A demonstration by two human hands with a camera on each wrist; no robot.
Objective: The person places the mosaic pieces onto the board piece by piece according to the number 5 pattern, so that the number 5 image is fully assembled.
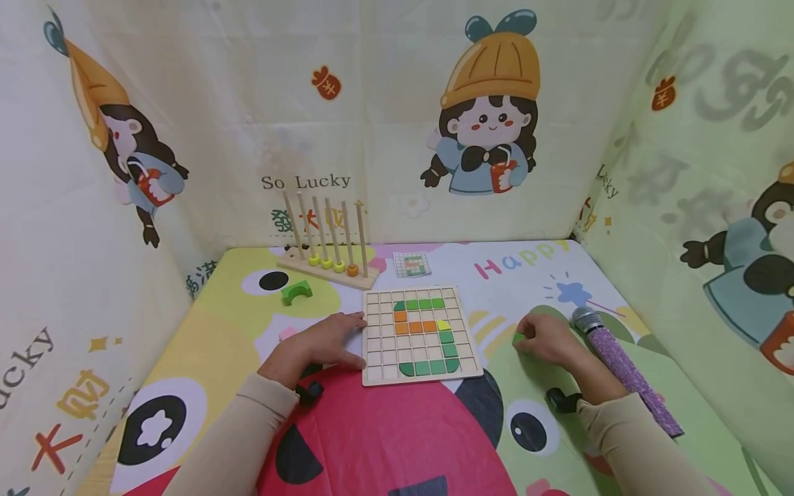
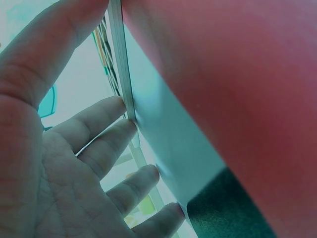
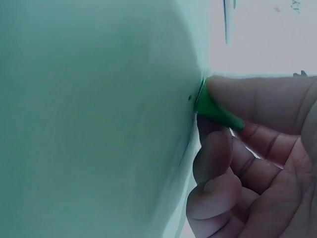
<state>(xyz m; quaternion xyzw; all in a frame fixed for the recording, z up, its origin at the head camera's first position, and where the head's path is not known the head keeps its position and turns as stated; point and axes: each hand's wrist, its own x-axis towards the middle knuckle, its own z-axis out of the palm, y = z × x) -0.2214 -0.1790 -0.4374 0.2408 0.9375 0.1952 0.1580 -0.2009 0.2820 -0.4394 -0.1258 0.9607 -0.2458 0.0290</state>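
A square wooden grid board [image 1: 380, 349] lies mid-table, with green, orange and yellow tiles [image 1: 422, 327] set in a shape like a 5. My left hand [image 1: 319, 343] touches the board's left edge with thumb and fingertips, the fingers fairly straight, as the left wrist view also shows. To the right of the board, my right hand [image 1: 548, 339] pinches a small green block [image 3: 214, 108] between thumb and fingers, low at the table surface. One side of this block looks curved; its full shape is partly hidden by the fingers.
Behind the board lie a wooden peg rack [image 1: 329, 269] with yellow and orange beads and a small patterned card [image 1: 412, 265]. A green arch block [image 1: 297, 293] sits at the left. A purple glittery microphone [image 1: 633, 375] lies beside my right forearm. Printed cloth walls enclose the table.
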